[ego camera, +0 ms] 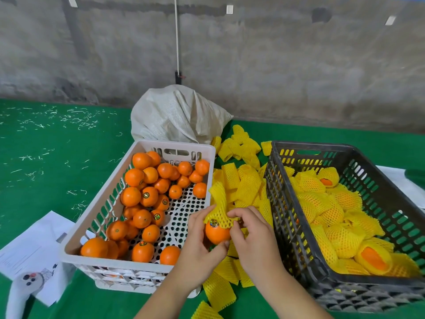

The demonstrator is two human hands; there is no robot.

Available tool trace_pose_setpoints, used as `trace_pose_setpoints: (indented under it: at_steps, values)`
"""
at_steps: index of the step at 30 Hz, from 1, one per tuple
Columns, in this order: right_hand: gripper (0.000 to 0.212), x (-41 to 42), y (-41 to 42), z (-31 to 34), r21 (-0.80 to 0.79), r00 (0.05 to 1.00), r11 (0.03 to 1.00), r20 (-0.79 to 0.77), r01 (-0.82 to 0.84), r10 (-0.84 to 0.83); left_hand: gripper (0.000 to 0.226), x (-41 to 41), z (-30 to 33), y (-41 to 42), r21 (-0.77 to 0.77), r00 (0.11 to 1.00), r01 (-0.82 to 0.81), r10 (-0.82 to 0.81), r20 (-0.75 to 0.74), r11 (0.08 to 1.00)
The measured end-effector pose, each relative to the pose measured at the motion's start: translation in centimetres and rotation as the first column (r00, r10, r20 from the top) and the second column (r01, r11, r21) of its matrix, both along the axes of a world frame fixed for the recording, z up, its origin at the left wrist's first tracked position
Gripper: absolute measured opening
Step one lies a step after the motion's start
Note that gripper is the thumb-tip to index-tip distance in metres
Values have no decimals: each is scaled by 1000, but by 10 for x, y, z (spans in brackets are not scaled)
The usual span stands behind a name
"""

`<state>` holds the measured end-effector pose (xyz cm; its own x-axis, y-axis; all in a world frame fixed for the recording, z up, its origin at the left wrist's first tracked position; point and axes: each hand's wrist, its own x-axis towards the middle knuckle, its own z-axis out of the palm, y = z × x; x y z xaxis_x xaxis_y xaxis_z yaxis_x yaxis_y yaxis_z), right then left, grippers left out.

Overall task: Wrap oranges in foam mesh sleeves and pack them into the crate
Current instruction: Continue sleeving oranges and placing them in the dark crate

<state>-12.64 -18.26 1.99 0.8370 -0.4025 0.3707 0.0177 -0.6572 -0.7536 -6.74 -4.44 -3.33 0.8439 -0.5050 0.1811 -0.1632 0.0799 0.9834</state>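
while the left hand [199, 240] cupped an orange [216, 232] from below with curled fingers, we noted the right hand [249, 236] pinching a yellow foam sleeve [219, 209] drawn partway over its top. we held both above the loose sleeves [243, 187], between the white crate [96, 226] of bare oranges [142, 194] and the dark crate [287, 215] of wrapped fruit [340, 226].

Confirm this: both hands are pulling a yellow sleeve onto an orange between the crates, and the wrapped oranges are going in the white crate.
One detail is wrong. The head view shows the wrapped oranges in the black crate; the white crate holds bare ones. Both hands, left hand and right hand, do work a yellow sleeve onto an orange.
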Motion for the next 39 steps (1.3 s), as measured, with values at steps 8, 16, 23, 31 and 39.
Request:
trace_pose_setpoints:
  at_steps: [8,16,23,31,39]
  values:
    - [22,-21,11,-9,-275,987,952,48,-133,152,53,11,-6,-8,-81,950,-279,262,-173,957]
    - [39,-10,8,-12,-193,993,976,43,-99,109,42,12,-5,-6,34,980,-155,158,-120,987]
    - [37,-3,-16,4,-213,991,977,118,-32,58,59,5,-3,-7,67,999,-27,23,49,997]
    - [33,-12,-1,15,-399,976,906,100,-141,195,63,3,-2,-9,57,1000,-12,10,27,998]
    - [31,-10,-6,19,-312,994,945,16,-100,110,54,2,5,-7,-26,997,-55,53,-58,998]
